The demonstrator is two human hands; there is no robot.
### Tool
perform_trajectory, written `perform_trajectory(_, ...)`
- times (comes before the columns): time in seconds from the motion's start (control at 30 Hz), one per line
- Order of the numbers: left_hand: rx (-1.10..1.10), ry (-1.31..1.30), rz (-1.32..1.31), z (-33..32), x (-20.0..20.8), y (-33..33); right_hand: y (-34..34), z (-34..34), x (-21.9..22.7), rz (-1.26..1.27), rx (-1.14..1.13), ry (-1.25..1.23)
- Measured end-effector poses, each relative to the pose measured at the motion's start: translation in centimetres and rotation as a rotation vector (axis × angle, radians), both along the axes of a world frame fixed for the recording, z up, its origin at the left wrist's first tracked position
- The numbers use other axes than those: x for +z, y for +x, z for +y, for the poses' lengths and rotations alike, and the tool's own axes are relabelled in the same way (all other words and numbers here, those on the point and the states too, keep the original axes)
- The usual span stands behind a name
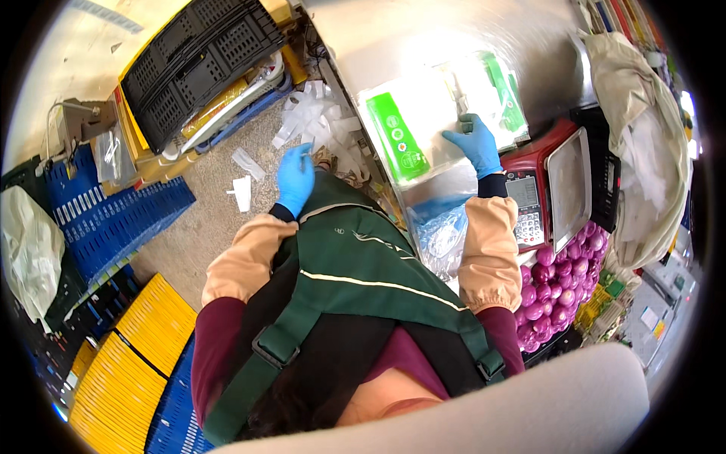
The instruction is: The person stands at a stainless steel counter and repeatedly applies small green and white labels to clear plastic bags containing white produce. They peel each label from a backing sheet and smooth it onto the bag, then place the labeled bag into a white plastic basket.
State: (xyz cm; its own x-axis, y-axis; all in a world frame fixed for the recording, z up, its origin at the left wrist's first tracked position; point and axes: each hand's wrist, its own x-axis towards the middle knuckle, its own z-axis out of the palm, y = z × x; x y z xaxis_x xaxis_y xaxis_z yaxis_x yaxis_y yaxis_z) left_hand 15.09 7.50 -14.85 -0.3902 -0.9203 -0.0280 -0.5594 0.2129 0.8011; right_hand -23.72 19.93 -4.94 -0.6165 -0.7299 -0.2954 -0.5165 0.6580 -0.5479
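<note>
My left hand point(296, 180), in a blue glove, is held over the floor beside my green apron point(363, 250). Its fingers stretch loosely forward, and I see nothing in them. On the metal table point(370, 38), my right hand point(479, 147), gloved in blue too, rests at the near edge of a stack of white-and-green plastic bags point(397, 136). Its thumb points left, apart from the fingers, which touch the bags. Strong glare washes out the middle of the stack. Clear blue plastic film point(442, 231) lies near my right sleeve.
Right of my right hand stands a red scale point(529, 198) with a metal pan. Beyond it are bagged purple onions point(556, 284) and a pale sack point(643, 144). White paper scraps point(321, 113) litter the floor. Black crates point(200, 68) and yellow crates point(132, 356) stand at left.
</note>
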Motion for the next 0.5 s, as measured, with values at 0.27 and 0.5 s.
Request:
perform_trajectory(0.27,-0.759,-0.413,-0.043,3.7,9.4,-11.6,0.2,-0.8,2.9,-0.457,0.014,0.029)
perform_trajectory(0.5,-0.375,-0.203,0.286,-2.0,14.9,-9.5,7.9,1.7,9.0,-0.476,-0.063,-0.219)
